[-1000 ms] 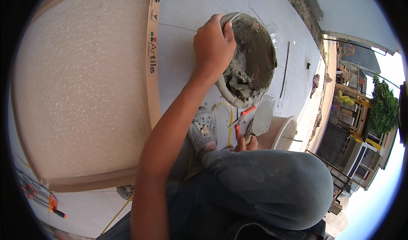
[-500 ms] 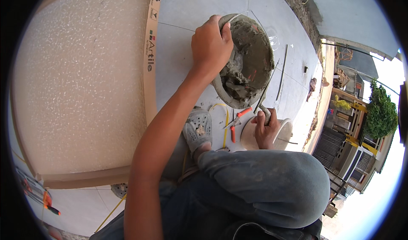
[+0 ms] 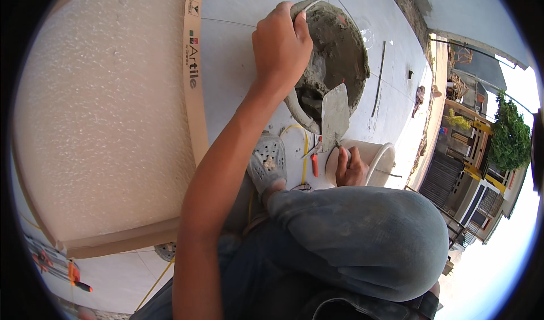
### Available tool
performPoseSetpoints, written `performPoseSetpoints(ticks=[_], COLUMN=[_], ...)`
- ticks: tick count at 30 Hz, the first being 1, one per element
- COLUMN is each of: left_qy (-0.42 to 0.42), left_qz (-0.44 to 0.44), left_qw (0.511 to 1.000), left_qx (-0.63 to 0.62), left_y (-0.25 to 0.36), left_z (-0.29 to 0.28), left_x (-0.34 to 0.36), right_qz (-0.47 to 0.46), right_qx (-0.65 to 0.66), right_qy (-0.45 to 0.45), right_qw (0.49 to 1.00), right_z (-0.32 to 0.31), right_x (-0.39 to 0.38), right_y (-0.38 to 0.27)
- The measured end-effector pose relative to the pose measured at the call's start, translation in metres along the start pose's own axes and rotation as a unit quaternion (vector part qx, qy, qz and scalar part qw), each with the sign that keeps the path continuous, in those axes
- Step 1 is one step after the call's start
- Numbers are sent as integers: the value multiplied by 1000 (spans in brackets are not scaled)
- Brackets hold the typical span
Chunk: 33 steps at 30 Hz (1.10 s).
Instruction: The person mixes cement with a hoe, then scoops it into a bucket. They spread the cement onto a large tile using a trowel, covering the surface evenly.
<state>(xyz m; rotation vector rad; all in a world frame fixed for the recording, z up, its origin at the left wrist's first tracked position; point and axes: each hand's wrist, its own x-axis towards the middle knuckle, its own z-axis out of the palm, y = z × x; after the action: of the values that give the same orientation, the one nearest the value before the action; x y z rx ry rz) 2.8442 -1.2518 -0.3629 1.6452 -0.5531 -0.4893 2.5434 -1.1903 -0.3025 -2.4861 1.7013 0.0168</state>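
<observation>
My left hand is closed over the near left rim of a round bucket, which is tilted so that its mouth faces me. Wet grey mortar lies inside it and coats the walls. In my right hand is the handle of a trowel. Its flat, mortar-smeared blade stands across the bucket's near rim with the broad face showing; whether it touches the rim I cannot tell. The handle is mostly hidden by my fingers.
On the left is a large boxed tile pack with a cardboard edge. A white bucket stands beside my right hand. Pliers with red handles, a yellow strap and a thin dark strip lie on the tiled floor.
My right hand has turned the trowel from edge-on to broad face and brought it leftward over the bucket's near rim. My left hand keeps its hold on the bucket.
</observation>
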Motion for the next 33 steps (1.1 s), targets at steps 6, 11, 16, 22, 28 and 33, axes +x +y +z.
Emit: performPoseSetpoints(ticks=[6, 11, 16, 22, 28, 33], left_qy=[-31, -10, -32, -96, -75, -22], left_qz=[-31, -22, -54, -92, -98, -109], left_qw=[999, 1000, 998, 981, 967, 973], left_qx=[-5, -15, -21, -139, -224, -200], left_y=[3, 1, -5, -23, -7, -6], left_z=[-2, -5, -1, -10, -1, -6], left_x=[0, 1, -6, 5, -4, -17], right_qz=[67, 95, 142, -146, -389, -467], right_qx=[-100, -87, 16, -173, -540, -413], right_qy=[-6, 5, 99, -43, -133, -325], right_qw=[993, 992, 985, 973, 735, 712], right_z=[6, 12, -26, -155, -180, -142], right_x=[-62, -90, -76, 84, 191, 207], right_y=[32, 44, 39, -33, -80, -78])
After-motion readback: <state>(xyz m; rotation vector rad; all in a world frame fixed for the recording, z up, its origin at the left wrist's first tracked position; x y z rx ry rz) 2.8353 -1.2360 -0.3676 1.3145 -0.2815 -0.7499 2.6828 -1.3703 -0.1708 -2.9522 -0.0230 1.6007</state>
